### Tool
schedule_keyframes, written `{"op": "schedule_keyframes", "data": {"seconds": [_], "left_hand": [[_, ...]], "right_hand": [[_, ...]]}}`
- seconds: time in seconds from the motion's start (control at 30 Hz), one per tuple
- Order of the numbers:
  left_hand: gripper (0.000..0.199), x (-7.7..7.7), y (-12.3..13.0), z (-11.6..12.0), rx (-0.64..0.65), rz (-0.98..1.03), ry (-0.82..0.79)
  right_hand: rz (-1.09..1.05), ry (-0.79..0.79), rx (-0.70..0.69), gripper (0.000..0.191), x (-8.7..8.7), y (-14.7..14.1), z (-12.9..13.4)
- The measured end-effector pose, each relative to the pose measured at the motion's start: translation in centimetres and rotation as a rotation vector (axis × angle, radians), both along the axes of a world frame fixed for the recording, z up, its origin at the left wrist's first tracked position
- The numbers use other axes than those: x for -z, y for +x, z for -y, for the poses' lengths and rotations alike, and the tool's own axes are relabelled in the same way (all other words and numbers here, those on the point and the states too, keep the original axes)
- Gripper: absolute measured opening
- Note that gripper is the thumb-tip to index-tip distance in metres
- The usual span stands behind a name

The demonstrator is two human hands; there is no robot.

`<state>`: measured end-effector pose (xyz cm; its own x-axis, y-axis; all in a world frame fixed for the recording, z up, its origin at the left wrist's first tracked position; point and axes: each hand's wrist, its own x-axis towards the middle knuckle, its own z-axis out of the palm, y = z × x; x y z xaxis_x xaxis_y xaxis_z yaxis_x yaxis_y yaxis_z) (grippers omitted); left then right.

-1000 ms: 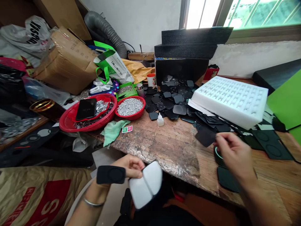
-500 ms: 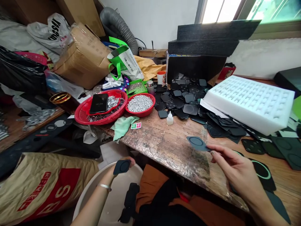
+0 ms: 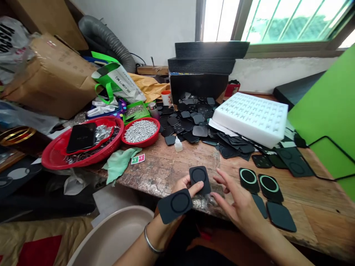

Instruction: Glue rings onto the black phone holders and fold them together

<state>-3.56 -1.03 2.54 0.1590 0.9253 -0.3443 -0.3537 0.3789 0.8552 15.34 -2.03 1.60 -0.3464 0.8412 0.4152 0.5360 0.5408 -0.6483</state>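
Observation:
My left hand (image 3: 186, 186) pinches a thin dark square pad (image 3: 197, 173) with a ring mark, its thumb on the pad's face. A second dark pad (image 3: 175, 205) with a ring lies over the back of that hand and wrist; how it stays there is hidden. My right hand (image 3: 235, 199) is just right of the held pad, apart from it, fingers spread and holding nothing. Beside it on the table lie two black pads with pale green rings, a left one (image 3: 248, 180) and a right one (image 3: 270, 187), with plain dark panels (image 3: 281, 216) below them.
Black square pieces (image 3: 191, 120) are heaped at the back, next to a white foam tray (image 3: 251, 116). A small dropper bottle (image 3: 178, 145) stands in front. Red baskets (image 3: 52, 157) and a green cloth (image 3: 122, 162) are left. A pale tub (image 3: 111, 231) stands below the table edge.
My left hand has come up from over the tub to the table edge and now holds the ringed pad. My right hand has let go of it and moved left. The view has turned right.

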Motion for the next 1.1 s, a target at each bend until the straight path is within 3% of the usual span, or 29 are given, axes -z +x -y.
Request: {"op": "schedule_keyframes", "data": {"seconds": [0.1,0.23,0.3,0.4,0.5,0.6,0.77,0.93,1.1], "left_hand": [[0.02,-0.1,1.3,-0.9,0.216,-0.486,0.329],[0.016,-0.6,4.1,-1.3,0.425,-0.736,0.579],[0.036,-0.3,5.7,-1.4,0.384,-0.751,0.619],[0.074,0.5,8.1,-1.2,0.253,-0.781,0.671],[0.059,1.4,10.3,-0.6,0.388,-0.878,0.836],[0.042,2.2,11.8,0.0,0.561,-1.012,0.964],[0.044,2.9,11.9,0.2,0.62,-1.158,0.947],[0.02,2.5,8.3,-0.1,0.481,-1.202,0.849],[0.071,2.5,2.9,-1.6,0.289,-1.026,0.504]], "right_hand": [[0.063,0.089,0.11,0.054,-1.0,2.4,-1.3],[0.142,0.139,0.015,0.004,-3.2,5.4,-2.8],[0.107,0.136,0.094,0.011,-4.2,7.0,-3.1],[-0.038,0.126,0.39,0.013,-4.7,9.8,-3.4],[-0.293,0.034,0.604,0.013,-4.0,12.1,-3.7],[-0.522,-0.082,0.672,0.017,-2.6,13.3,-4.1],[-0.705,-0.206,0.669,0.02,-1.1,13.2,-4.4],[-0.861,-0.371,0.613,0.02,-0.3,11.0,-4.1],[-0.871,-0.691,0.403,0.023,0.9,6.8,-3.5]]}}
